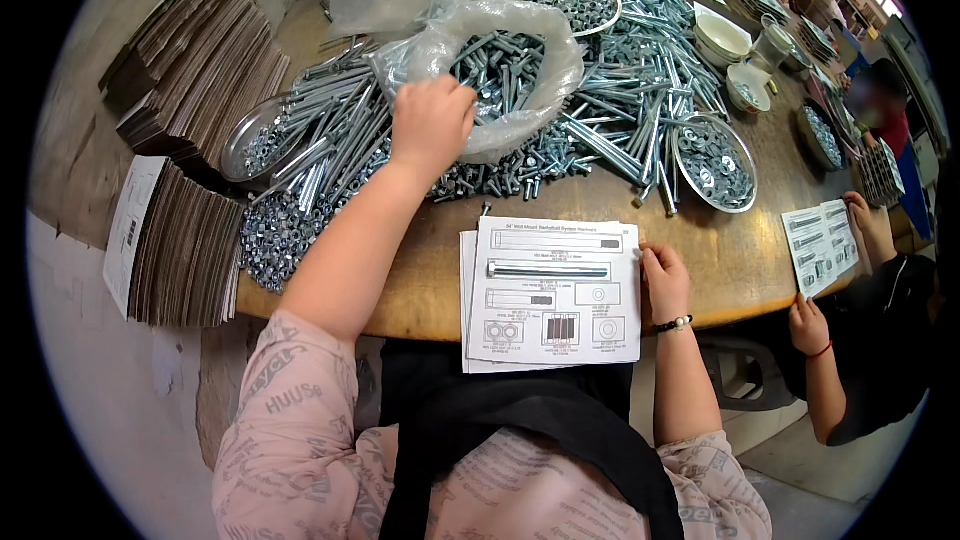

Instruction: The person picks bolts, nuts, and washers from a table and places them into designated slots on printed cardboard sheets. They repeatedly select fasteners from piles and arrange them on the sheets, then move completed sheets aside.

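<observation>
My left hand (433,120) is at the near left rim of a clear plastic bag (555,65) filled with bolts (500,65). Its fingers are curled, and what they hold, if anything, is hidden. My right hand (666,285) pinches the right edge of a printed hardware card (560,340), the top one of a small stack at the table's front edge. Across the card's upper part lies one long hex bolt (548,270), its head to the left, over the outline drawings. A short dark bolt (486,208) rests just beyond the card.
Loose long bolts (650,70) and nuts (275,240) cover much of the wooden table (415,290). A metal bowl of washers (715,165) stands to the right. Tall cardboard stacks (190,250) rise on the left. Another person's hand (808,325) holds a similar card (820,245) at right.
</observation>
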Motion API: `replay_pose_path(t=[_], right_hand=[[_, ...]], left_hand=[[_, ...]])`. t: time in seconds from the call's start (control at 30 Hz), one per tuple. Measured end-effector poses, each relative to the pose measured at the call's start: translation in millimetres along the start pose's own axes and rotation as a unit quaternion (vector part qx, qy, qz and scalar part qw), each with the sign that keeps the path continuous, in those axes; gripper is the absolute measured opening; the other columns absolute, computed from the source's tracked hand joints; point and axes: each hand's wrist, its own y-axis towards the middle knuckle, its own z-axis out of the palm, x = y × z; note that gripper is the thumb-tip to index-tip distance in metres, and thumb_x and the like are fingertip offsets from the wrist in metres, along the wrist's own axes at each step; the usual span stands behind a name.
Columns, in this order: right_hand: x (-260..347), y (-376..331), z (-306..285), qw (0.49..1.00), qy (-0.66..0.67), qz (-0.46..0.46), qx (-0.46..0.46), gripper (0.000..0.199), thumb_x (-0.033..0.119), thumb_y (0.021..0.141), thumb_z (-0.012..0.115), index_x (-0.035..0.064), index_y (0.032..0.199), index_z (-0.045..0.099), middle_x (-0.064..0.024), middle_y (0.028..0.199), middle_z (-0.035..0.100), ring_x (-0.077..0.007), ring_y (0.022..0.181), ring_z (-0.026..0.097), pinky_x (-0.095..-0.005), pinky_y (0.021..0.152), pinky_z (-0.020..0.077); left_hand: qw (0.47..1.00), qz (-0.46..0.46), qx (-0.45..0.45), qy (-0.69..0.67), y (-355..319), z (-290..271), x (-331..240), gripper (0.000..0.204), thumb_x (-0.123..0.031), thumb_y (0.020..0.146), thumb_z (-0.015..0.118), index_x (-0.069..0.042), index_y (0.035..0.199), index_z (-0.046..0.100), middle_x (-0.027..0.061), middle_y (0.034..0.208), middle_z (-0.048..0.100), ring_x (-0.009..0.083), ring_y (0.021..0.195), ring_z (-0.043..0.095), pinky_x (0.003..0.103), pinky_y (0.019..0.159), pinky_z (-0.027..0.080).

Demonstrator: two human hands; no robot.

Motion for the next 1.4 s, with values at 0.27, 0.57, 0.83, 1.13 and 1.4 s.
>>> replay_pose_path(t=[0.27,0.57,0.83,1.13,1.4], right_hand=[[-4,1,0,1.000,-0.015,0.000,-0.020,0.017,0.014,0.085,0.056,0.0009,0.095,0.062,0.0010,0.074,0.058,-0.0054,0.063,0.049,-0.0202,0.057,0.0412],[-8,1,2,1.000,0.012,-0.015,-0.013,0.017,0.013,0.085,0.056,0.0010,0.095,0.061,0.0012,0.076,0.059,-0.0051,0.064,0.050,-0.0203,0.058,0.0419],[-3,-1,4,1.000,0.019,-0.010,-0.007,0.015,0.013,0.086,0.054,0.0026,0.095,0.061,0.0040,0.070,0.054,-0.0026,0.057,0.044,-0.0173,0.050,0.0349],[1,-1,0,1.000,0.021,0.005,0.008,0.014,0.014,0.086,0.055,0.0029,0.094,0.061,0.0035,0.068,0.053,-0.0039,0.058,0.046,-0.0190,0.050,0.0368],[2,4,-1,1.000,-0.007,-0.027,-0.001,0.013,0.013,0.084,0.056,0.0029,0.091,0.062,0.0000,0.068,0.056,-0.0075,0.061,0.051,-0.0222,0.053,0.0405]], left_hand=[[0.927,-0.022,0.224,0.302,49,22,6,0.020,-0.014,0.079,0.050,-0.011,0.085,0.068,0.0045,0.091,0.061,0.0207,0.092,0.055,0.036,0.080,0.035],[0.983,-0.131,-0.010,-0.125,17,-15,-14,0.014,-0.017,0.072,0.061,-0.003,0.076,0.058,0.0088,0.080,0.055,0.0242,0.077,0.056,0.034,0.066,0.044],[0.952,0.079,0.155,-0.250,-125,-25,-82,0.012,-0.018,0.069,0.067,-0.010,0.076,0.061,0.0042,0.078,0.056,0.0218,0.075,0.055,0.033,0.066,0.040],[0.933,0.017,0.204,-0.295,-156,-11,-86,0.015,-0.020,0.071,0.067,-0.010,0.081,0.063,0.0047,0.081,0.057,0.0221,0.078,0.055,0.033,0.070,0.041],[0.953,-0.032,0.140,-0.266,-148,-17,-70,0.018,-0.016,0.071,0.066,-0.008,0.087,0.063,0.0071,0.084,0.057,0.0247,0.076,0.055,0.035,0.068,0.043]])
